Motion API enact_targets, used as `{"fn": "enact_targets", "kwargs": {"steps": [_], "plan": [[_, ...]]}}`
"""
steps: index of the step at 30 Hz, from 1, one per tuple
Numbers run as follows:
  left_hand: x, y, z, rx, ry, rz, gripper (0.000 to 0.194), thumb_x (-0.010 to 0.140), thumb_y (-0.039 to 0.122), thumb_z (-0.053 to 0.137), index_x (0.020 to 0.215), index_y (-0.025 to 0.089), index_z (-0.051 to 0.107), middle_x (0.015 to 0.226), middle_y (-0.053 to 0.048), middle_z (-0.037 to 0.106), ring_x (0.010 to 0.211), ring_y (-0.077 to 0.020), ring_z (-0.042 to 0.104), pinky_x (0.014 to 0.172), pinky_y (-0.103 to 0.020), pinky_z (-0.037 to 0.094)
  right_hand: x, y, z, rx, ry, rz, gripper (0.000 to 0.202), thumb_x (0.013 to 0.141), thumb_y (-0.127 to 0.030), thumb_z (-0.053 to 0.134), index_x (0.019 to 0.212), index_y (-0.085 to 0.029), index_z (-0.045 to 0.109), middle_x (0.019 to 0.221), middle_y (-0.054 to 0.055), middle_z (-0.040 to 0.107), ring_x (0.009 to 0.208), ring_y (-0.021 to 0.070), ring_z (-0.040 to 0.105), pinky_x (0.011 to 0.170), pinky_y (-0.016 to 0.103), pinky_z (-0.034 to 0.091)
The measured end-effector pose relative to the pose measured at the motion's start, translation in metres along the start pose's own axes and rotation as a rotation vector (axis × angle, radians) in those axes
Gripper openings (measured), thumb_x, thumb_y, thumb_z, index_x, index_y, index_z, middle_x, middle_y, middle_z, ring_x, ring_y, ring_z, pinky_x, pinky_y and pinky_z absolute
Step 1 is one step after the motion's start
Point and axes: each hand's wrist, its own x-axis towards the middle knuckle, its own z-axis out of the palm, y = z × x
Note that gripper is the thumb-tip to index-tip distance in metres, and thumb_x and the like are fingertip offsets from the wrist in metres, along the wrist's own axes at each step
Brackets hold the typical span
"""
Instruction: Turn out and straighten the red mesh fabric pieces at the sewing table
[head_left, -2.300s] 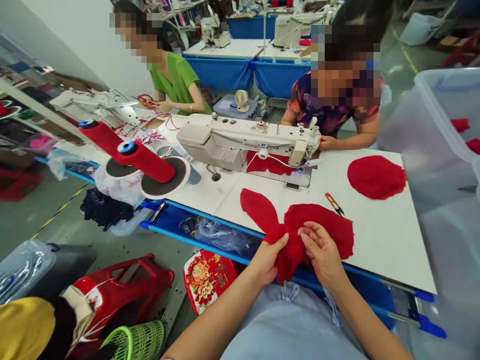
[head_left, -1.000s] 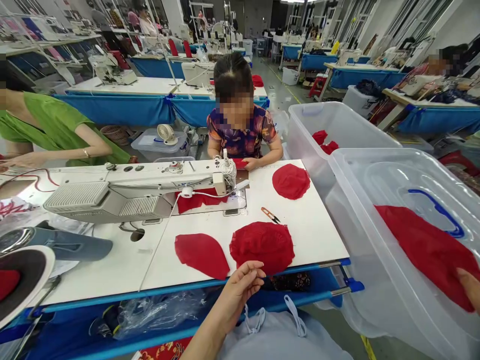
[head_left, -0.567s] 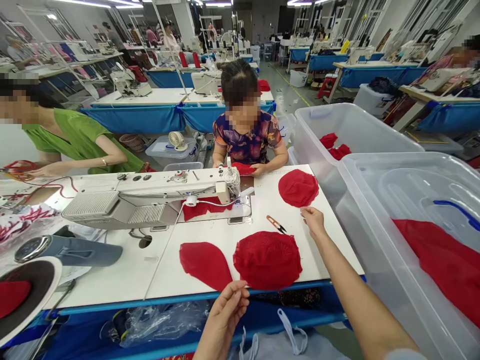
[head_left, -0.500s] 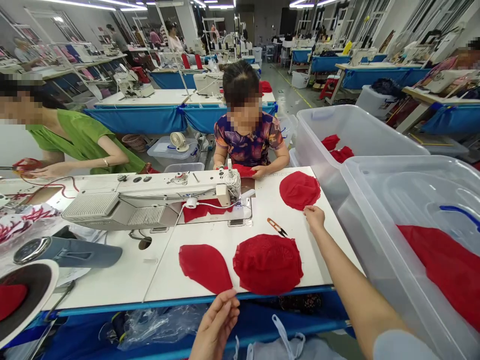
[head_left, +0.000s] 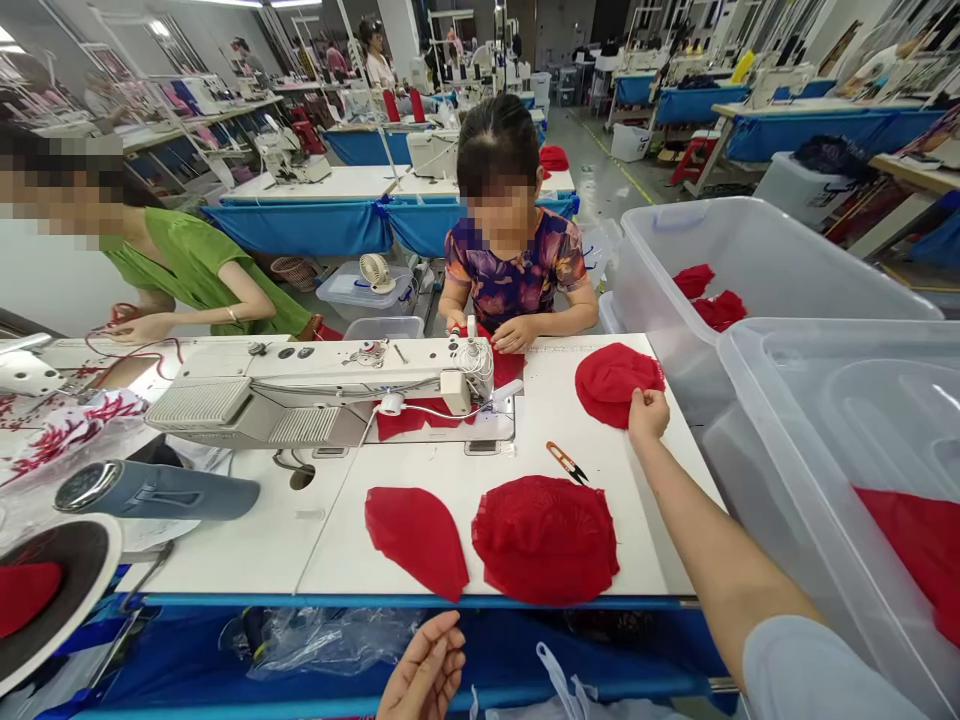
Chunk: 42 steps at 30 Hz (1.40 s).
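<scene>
My right hand is closed on the near edge of a red fabric piece, which lies in a round stack at the table's right side; the edge is lifted and folded under my fingers. My left hand hangs just off the table's front edge, fingers curled together, with nothing visible in them. Just above it lies a flat, leaf-shaped red fabric piece. To the right of that sits a larger pile of red fabric pieces. Orange-handled thread snips rest between the pile and the round stack.
A sewing machine spans the table, with red fabric under it. Opposite, a person handles red fabric; another in green works at left. A blue-grey flask lies left. Clear plastic bins stand along the right edge.
My right hand has pulled the fabric edge up, and the stack's top is now rumpled. My left hand has drawn back from the leaf-shaped piece's tip. The view has shifted slightly.
</scene>
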Motion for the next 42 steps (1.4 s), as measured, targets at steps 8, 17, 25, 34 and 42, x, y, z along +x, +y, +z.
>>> {"fn": "enact_targets", "kwargs": {"steps": [8, 17, 25, 34, 42], "plan": [[-0.004, 0.005, 0.010, 0.106, -0.085, 0.135, 0.041, 0.051, 0.036, 0.086, 0.086, 0.019, 0.073, 0.080, -0.003, 0.069, 0.070, -0.0120, 0.062, 0.069, -0.019, 0.048, -0.002, -0.082, -0.025, 0.588, -0.051, -0.118, 0.008, 0.088, -0.024, 0.052, 0.082, -0.020, 0.050, 0.073, -0.005, 0.056, 0.066, 0.0100, 0.058, 0.067, 0.026, 0.051], [0.001, -0.002, 0.053, 0.034, -0.544, -0.013, 0.053, 0.069, 0.052, 0.070, 0.105, 0.012, 0.067, 0.116, -0.017, 0.063, 0.109, -0.0239, 0.058, 0.099, -0.033, 0.037, -0.174, -0.083, -0.080, 0.744, -0.967, 0.017, 0.029, 0.063, -0.031, 0.079, 0.086, -0.026, 0.062, 0.075, -0.004, 0.068, 0.062, 0.0126, 0.062, 0.062, 0.025, 0.051], [-0.009, -0.009, 0.065, -0.281, -0.767, -0.130, 0.067, 0.060, 0.058, 0.073, 0.114, 0.020, 0.060, 0.122, -0.007, 0.063, 0.119, -0.0227, 0.052, 0.102, -0.033, 0.038, -0.230, -0.044, -0.102, 0.686, -1.061, 0.319, 0.027, 0.065, -0.022, 0.079, 0.084, -0.026, 0.061, 0.085, -0.005, 0.072, 0.068, 0.0113, 0.064, 0.063, 0.020, 0.051], [-0.015, 0.007, 0.053, -0.473, -0.615, -0.074, 0.031, 0.084, 0.024, 0.057, 0.113, 0.013, 0.061, 0.116, -0.008, 0.067, 0.119, -0.0188, 0.054, 0.107, -0.030, 0.035, -0.256, -0.009, -0.098, 0.671, -1.070, 0.421, 0.029, 0.069, -0.040, 0.076, 0.094, -0.028, 0.067, 0.101, 0.001, 0.073, 0.099, 0.0236, 0.065, 0.082, 0.035, 0.054], [-0.021, 0.023, 0.034, -0.550, -0.591, -0.009, 0.039, 0.084, 0.043, 0.056, 0.107, 0.013, 0.064, 0.109, -0.007, 0.069, 0.126, -0.0207, 0.046, 0.110, -0.033, 0.030, -0.284, 0.005, -0.103, 0.629, -1.238, 0.593, 0.025, 0.067, -0.038, 0.079, 0.090, -0.030, 0.071, 0.099, 0.000, 0.074, 0.104, 0.0245, 0.064, 0.090, 0.042, 0.052]]}}
